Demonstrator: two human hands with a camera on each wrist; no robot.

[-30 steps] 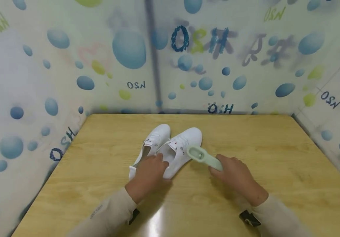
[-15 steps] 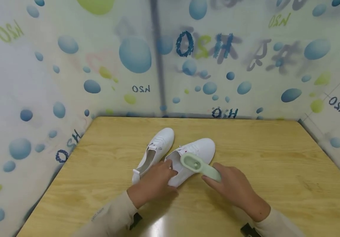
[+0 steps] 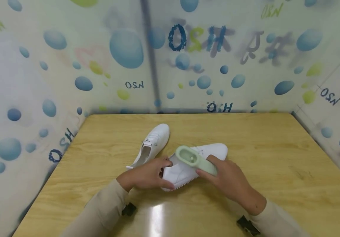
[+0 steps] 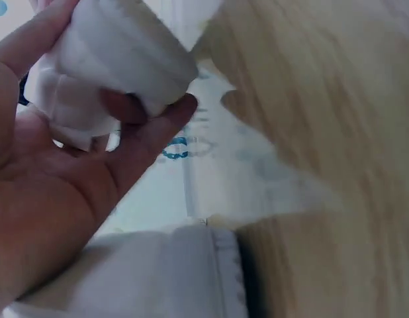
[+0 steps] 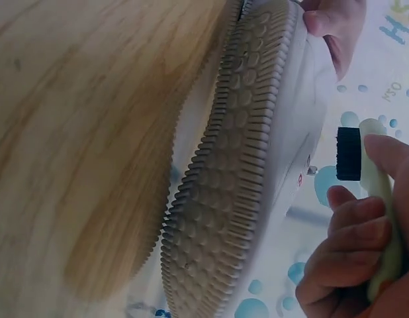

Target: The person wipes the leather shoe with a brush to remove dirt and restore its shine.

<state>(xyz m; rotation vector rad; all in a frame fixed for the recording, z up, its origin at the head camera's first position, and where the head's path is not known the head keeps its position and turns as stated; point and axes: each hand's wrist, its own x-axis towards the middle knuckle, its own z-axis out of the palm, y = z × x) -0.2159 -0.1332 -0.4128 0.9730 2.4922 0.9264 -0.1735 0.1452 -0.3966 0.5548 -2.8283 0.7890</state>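
Observation:
My left hand [image 3: 146, 173] grips the heel of a white lace-up shoe [image 3: 177, 175], with the thumb outside and fingers at the opening. The shoe is tilted, toe to the right; its ridged, studded sole [image 5: 227, 152] shows in the right wrist view, at least partly off the table. In my right hand [image 3: 232, 180] is a pale green brush [image 3: 187, 155], gripped by its handle and held over the shoe. Its dark bristles [image 5: 349, 154] face the shoe's upper, apart from it in the right wrist view. The other white shoe [image 3: 157, 138] lies left, its heel partly behind my left hand.
The wooden table [image 3: 276, 158] extends around the shoes, with a glossy reflection near its front. Walls [image 3: 98, 59] printed with blue and green bubbles enclose its back and sides.
My left hand has turned the gripped shoe toe rightward, away from the other shoe, and tilted it so its sole edge shows. The brush has moved left, over the shoe.

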